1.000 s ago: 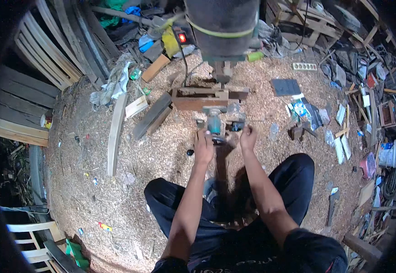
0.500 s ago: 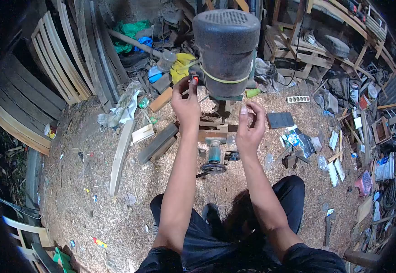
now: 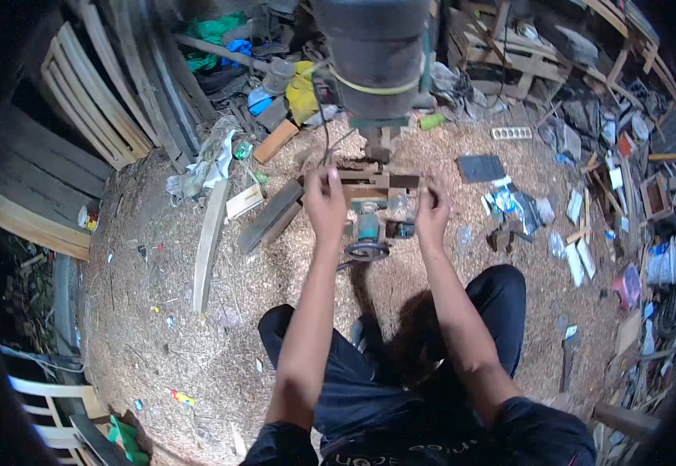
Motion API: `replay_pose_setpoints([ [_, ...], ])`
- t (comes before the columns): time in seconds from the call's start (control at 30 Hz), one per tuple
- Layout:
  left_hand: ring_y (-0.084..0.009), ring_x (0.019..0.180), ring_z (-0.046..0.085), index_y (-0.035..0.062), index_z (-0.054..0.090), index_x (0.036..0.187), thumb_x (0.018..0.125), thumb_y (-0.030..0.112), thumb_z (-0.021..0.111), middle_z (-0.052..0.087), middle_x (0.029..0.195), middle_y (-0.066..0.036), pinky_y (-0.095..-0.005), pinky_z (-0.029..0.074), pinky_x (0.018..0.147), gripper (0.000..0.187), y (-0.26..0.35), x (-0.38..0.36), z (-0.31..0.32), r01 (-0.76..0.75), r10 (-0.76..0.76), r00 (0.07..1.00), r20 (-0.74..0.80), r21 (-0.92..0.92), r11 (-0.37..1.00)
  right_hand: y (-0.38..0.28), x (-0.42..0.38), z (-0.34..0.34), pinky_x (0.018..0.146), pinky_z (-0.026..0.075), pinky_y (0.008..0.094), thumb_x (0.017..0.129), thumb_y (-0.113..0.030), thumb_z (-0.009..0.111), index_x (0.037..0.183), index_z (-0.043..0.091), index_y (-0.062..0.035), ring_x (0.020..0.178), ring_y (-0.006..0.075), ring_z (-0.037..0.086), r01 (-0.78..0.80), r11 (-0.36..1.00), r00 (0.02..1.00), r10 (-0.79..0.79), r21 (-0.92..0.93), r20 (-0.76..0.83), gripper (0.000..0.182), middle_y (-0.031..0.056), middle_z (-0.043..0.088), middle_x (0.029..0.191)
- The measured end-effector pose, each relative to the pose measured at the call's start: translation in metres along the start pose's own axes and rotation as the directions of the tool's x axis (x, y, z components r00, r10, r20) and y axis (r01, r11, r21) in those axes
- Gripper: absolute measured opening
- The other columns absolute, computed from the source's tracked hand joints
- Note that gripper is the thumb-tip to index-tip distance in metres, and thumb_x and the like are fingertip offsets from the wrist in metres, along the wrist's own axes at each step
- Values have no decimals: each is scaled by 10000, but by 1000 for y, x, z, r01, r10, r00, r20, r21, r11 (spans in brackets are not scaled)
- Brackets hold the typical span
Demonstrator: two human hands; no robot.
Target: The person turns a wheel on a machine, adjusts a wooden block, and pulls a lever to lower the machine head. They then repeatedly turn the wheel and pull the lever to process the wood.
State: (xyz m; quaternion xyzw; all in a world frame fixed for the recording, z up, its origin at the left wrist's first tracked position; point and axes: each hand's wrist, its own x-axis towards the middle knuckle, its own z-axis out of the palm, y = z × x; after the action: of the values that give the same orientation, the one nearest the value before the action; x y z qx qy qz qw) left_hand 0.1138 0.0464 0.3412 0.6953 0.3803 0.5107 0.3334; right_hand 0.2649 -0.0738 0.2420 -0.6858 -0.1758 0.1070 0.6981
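Brown wood block (image 3: 363, 193) sits across a machine beneath a dark motor housing (image 3: 377, 62), beyond the handwheel (image 3: 367, 250). A person's left hand (image 3: 325, 203) curls by its left end, the right hand (image 3: 433, 214) bends near its right; whether either grips cannot be told. Dark shirt (image 3: 447, 443) lettering partly reads "con", the rest unclear.

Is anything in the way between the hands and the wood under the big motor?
Nothing that I can see. The left hand and right hand are near opposite ends of the wood. The motor is above, not between. I can't tell whether either hand touches the wood.
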Motion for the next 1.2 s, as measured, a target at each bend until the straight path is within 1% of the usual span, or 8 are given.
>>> replay_pose_setpoints([
  [0.13,-308,697,625,-22,634,921,958,159,591,626,759,-187,-406,480,667,190,-83,-106,13,102,-124,964,234,103,989,124,-26,-29,821,496,308,990,-365,589,1245,573,48,938,179,606,-441,766,827,550,-467,120,486,103,653,1068],
  [0.23,-364,750,647,12,666,952,963,176,571,656,815,-198,-413,486,693,190,-106,-126,26,68,-117,962,248,198,978,180,-40,-35,888,504,337,996,-377,576,1351,498,47,1078,241,606,-556,795,774,602,-245,196,559,135,623,1217],
  [0.33,-403,745,620,5,647,926,962,184,551,639,806,-225,-441,487,694,207,-92,-124,33,282,-328,924,197,229,932,176,-39,-35,1020,427,382,980,-450,563,1371,473,95,1234,328,542,-655,755,726,623,16,292,677,242,567,1338],
  [0.63,-429,838,643,30,651,980,968,162,504,663,864,-228,-467,498,759,198,-110,-125,39,172,-221,958,180,252,952,205,-46,-21,913,493,347,1016,-375,531,1216,567,98,1034,282,638,-476,879,875,469,33,118,515,206,667,1102],
  [0.77,-422,854,644,30,653,991,972,164,503,663,891,-228,-459,498,772,202,-110,-127,36,208,-254,946,202,224,952,192,-28,-25,755,571,361,988,-409,588,1128,576,79,774,236,667,-810,534,585,698,244,413,508,131,663,897],
  [0.87,-418,852,645,29,652,993,976,170,503,663,895,-227,-458,496,775,206,-113,-129,37,185,-229,955,191,224,957,184,-23,-27,763,577,361,954,-365,658,1094,584,78,775,237,669,-774,615,622,693,151,364,471,144,674,899],
  [1.03,-413,850,647,27,649,992,979,174,503,665,893,-220,-456,495,775,208,-112,-128,39,169,-211,961,177,225,960,181,-33,-2,711,523,268,793,-408,835,955,572,15,800,174,641,-171,799,968,246,-576,54,523,113,668,925],
  [1.2,-397,857,656,28,650,1002,977,172,508,674,910,-211,-442,499,783,204,-115,-127,35,231,-273,936,224,196,953,179,-23,-15,774,538,384,813,-311,827,1052,647,74,841,245,671,-625,780,748,607,-22,271,487,141,694,1017],
])
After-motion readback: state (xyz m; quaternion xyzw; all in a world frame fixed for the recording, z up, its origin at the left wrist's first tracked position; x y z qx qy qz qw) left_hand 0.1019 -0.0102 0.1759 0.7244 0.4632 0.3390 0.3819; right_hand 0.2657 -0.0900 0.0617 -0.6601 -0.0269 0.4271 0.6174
